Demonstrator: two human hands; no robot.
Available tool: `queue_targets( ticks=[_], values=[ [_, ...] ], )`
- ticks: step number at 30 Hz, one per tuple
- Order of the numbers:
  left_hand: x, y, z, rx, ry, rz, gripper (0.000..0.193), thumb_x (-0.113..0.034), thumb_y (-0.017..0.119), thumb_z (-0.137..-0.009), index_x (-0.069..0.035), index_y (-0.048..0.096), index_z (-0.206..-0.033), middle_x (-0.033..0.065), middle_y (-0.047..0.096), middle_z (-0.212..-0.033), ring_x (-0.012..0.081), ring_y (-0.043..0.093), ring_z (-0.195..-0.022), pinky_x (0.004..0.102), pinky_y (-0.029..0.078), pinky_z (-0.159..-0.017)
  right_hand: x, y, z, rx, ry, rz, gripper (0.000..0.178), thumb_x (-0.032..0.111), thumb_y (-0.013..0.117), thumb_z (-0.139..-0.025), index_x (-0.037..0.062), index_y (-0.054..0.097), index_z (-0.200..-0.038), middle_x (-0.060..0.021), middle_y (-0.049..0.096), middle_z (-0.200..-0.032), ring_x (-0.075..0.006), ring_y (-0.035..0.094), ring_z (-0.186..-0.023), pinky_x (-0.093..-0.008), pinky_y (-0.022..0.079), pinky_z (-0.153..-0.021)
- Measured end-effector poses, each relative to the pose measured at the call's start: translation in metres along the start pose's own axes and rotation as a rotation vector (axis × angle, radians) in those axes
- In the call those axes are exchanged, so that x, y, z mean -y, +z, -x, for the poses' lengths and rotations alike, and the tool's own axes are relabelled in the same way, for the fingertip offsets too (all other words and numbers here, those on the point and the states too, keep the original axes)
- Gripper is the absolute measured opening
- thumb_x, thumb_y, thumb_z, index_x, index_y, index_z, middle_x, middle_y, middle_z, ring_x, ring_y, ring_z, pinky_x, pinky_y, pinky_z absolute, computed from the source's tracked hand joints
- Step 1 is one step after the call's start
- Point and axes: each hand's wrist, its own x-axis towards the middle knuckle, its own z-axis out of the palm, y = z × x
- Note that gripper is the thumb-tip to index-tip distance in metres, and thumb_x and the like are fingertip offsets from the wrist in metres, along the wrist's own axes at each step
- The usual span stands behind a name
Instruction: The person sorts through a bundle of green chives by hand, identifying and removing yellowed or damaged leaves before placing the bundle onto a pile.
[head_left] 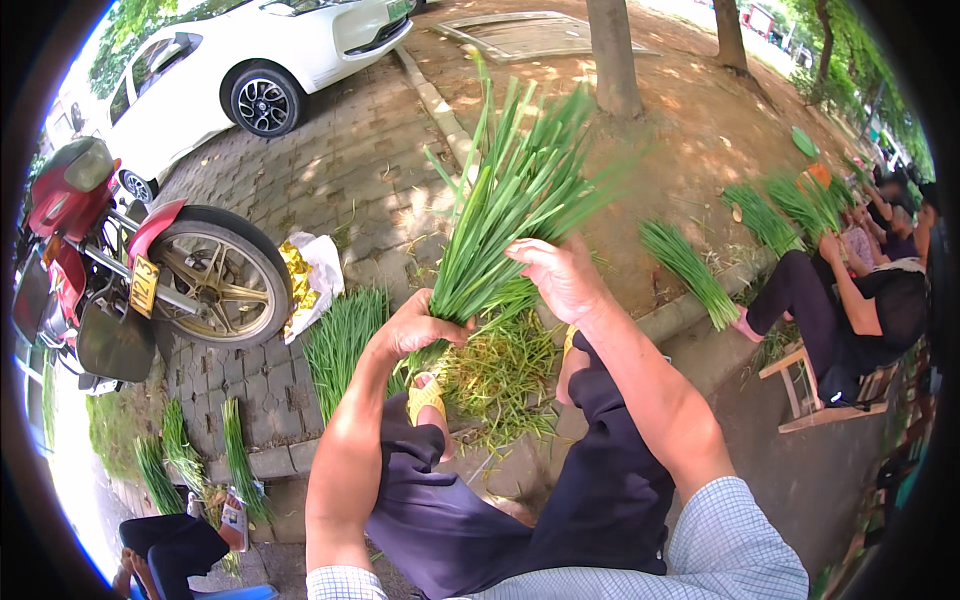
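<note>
My left hand (425,325) is wrapped round the lower part of a thick bundle of garlic chives (515,190), held upright with the long green leaves fanning upward. My right hand (560,280) is at the right side of the leaves, its fingers stretched toward them and partly apart. Some leaf tips on the right are blurred. Below the bundle, a pile of loose green and yellowed trimmings (500,375) lies on the ground between my feet, which wear yellow sandals (427,398). Another heap of chives (345,345) lies left of my left forearm.
A red motorcycle (215,275) stands at the left, with a white and gold bag (312,280) by its wheel. Behind are a white car (320,45) and a tree trunk (612,60). Chive bundles (690,270) lie right, near a person on a wooden stool (800,385). Another person sits lower left.
</note>
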Motion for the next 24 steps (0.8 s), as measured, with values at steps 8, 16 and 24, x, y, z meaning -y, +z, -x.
queue_targets(
  ticks=[8, 16, 24],
  values=[
    [0.019, -0.009, -0.009, -0.100, 0.032, -0.116, 0.019, 0.004, 0.068, -0.066, -0.003, 0.066, -0.083, 0.0014, 0.063, -0.075, 0.0115, 0.059, -0.069, 0.0270, 0.048, -0.067, 0.004, -0.014, -0.004, -0.046, -0.140, -0.223, 0.025, -0.007, 0.061, -0.071, 0.0016, 0.061, -0.095, -0.0081, 0.065, -0.090, -0.0181, 0.062, -0.084, -0.0337, 0.048, -0.077],
    [0.021, -0.011, -0.006, -0.241, 0.100, -0.234, 0.013, 0.001, 0.067, -0.074, -0.004, 0.068, -0.086, -0.0069, 0.062, -0.077, 0.0035, 0.052, -0.072, 0.0227, 0.045, -0.067, 0.025, -0.034, -0.002, -0.008, -0.123, -0.225, 0.025, -0.002, 0.057, -0.074, 0.0035, 0.059, -0.099, -0.0107, 0.065, -0.096, -0.0247, 0.063, -0.091, -0.0404, 0.048, -0.086],
    [0.041, -0.029, -0.005, -0.370, 0.174, -0.367, 0.012, 0.000, 0.065, -0.077, -0.004, 0.068, -0.088, -0.0064, 0.063, -0.075, 0.0040, 0.051, -0.068, 0.0234, 0.045, -0.064, 0.048, -0.070, 0.003, -0.196, -0.201, -0.244, 0.016, 0.010, 0.063, -0.080, 0.0060, 0.065, -0.095, -0.0057, 0.064, -0.083, -0.0232, 0.063, -0.083, -0.0424, 0.049, -0.080]
  ],
)
